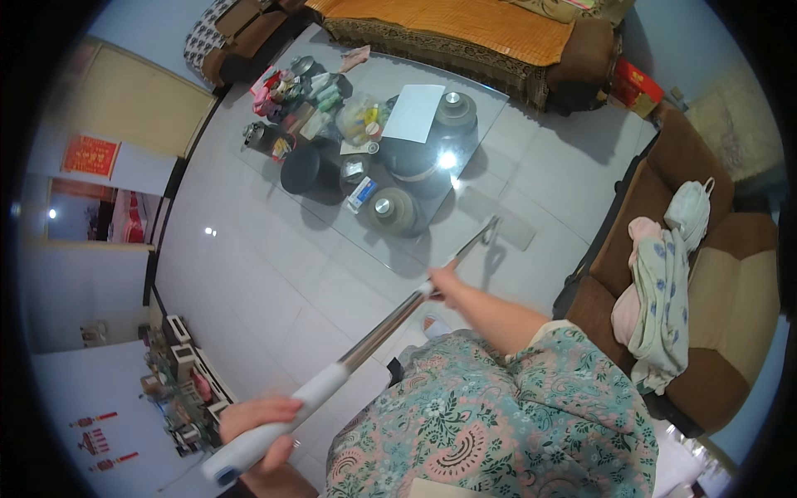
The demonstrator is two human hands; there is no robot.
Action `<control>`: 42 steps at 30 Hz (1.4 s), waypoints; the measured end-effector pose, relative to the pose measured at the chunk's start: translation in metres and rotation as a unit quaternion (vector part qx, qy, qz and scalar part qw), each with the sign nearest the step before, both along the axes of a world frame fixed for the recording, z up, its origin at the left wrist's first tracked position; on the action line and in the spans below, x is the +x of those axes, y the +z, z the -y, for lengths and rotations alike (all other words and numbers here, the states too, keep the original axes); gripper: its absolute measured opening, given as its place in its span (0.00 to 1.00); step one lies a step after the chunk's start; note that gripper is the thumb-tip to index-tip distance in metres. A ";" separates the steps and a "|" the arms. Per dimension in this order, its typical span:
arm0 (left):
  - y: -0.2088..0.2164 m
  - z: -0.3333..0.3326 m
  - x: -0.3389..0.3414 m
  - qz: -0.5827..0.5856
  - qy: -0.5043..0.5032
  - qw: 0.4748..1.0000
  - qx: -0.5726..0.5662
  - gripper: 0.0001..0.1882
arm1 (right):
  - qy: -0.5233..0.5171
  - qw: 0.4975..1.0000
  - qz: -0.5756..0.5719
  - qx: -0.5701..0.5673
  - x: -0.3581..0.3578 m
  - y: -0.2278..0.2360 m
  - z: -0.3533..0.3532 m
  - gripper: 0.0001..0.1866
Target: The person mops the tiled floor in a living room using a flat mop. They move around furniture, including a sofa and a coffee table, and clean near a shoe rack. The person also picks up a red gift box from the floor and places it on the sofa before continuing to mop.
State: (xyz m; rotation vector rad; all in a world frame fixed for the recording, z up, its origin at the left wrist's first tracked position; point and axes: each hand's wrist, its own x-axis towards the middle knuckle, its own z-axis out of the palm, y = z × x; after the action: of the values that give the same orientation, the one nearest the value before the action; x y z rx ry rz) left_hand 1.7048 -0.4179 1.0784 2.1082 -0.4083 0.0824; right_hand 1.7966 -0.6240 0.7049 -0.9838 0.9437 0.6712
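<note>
A flat mop (383, 329) with a white grip and a metal pole runs slantwise across the view. My left hand (261, 427) is wrapped around the white grip near its top end. Farther down, my right hand (446, 284) is closed around the pole below a white collar. The pale rectangular mop head (510, 226) lies flat on the tiled floor (257, 278), right of the low glass table (378, 247). Blur softens the mop head's edges.
The table carries a white sheet (413, 114), a black bin-like container (300, 169), a blue-and-white box (360, 195) and bags. A brown sofa (594, 311) with clothes (662, 295) stands at right, another seat with an orange cover (448, 31) at the back. Low shelving (195, 365) lines the left wall.
</note>
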 end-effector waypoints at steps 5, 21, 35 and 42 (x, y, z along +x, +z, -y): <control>0.022 -0.036 -0.053 0.028 0.115 0.993 -0.006 0.16 | -0.044 0.996 0.019 0.071 -0.027 0.030 -0.060 0.45; -0.082 0.038 -0.003 -0.110 0.029 0.991 -0.072 0.13 | 0.119 0.991 0.039 -0.055 0.073 -0.037 0.055 0.44; 0.040 -0.015 -0.123 -0.023 0.346 0.934 -0.086 0.15 | 0.056 0.983 -0.066 0.162 -0.075 0.060 -0.064 0.58; -0.033 0.020 -0.044 -0.080 0.303 0.939 -0.138 0.17 | -0.084 0.995 0.049 0.029 -0.024 0.001 0.017 0.57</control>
State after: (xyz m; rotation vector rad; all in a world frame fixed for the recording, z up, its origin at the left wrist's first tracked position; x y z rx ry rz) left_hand 1.6605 -0.4376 1.0457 1.8727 0.3465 0.3047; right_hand 1.7730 -0.6405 0.7057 -0.8678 0.9039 0.5022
